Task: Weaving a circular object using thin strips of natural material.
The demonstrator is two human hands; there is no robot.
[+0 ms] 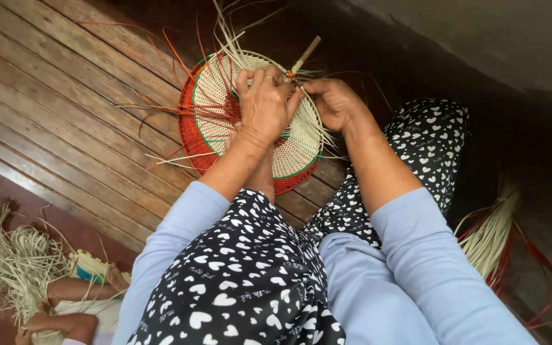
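A round woven basket base (218, 89), cream in the middle with green and red rims, stands tilted on the wooden floor, propped against my foot. Loose cream and red strands stick out of its top and left side. My left hand (264, 105) lies over the basket's upper part, fingers curled around strands at the rim. My right hand (332, 102) pinches the rim just beside it, next to a wooden-handled tool (305, 56) that pokes up from the weave. My knees in black heart-patterned cloth fill the foreground.
Brown wooden floorboards (65, 108) run to the left. A bundle of cream and red strands (493, 236) lies at my right. At lower left another person's hands (75, 322) work among pale fibre bundles (7, 262). A grey wall rises at upper right.
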